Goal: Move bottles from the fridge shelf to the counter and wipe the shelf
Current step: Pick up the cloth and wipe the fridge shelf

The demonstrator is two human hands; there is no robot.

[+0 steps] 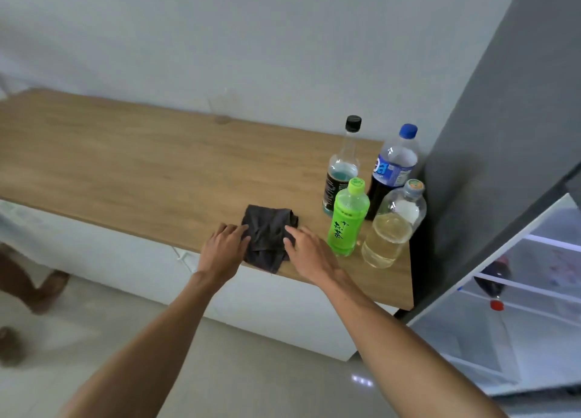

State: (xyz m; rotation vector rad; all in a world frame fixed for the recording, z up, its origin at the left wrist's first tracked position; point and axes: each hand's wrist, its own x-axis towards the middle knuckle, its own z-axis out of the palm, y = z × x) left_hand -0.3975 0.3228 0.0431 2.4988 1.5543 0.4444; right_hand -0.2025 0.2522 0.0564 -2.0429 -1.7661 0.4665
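Several bottles stand at the right end of the wooden counter (pixel 125 153): a green tea bottle (pixel 347 218), a clear bottle of pale yellow liquid (pixel 393 229), a blue-capped dark bottle (pixel 393 169) and a black-capped bottle with teal liquid (pixel 341 166). A folded dark grey cloth (pixel 267 235) lies near the counter's front edge. My left hand (pixel 224 249) touches the cloth's left side, fingers apart. My right hand (pixel 309 254) rests on its right edge, fingers spread. Neither hand grips it. The open fridge (pixel 518 307) at the right shows white shelves.
Inside the fridge a dark bottle with a red cap (pixel 493 284) lies on a shelf. A clear glass (pixel 221 108) stands at the counter's back by the wall. The grey fridge side (pixel 503 119) rises right of the bottles. Someone's foot (pixel 47 288) shows at the left on the floor.
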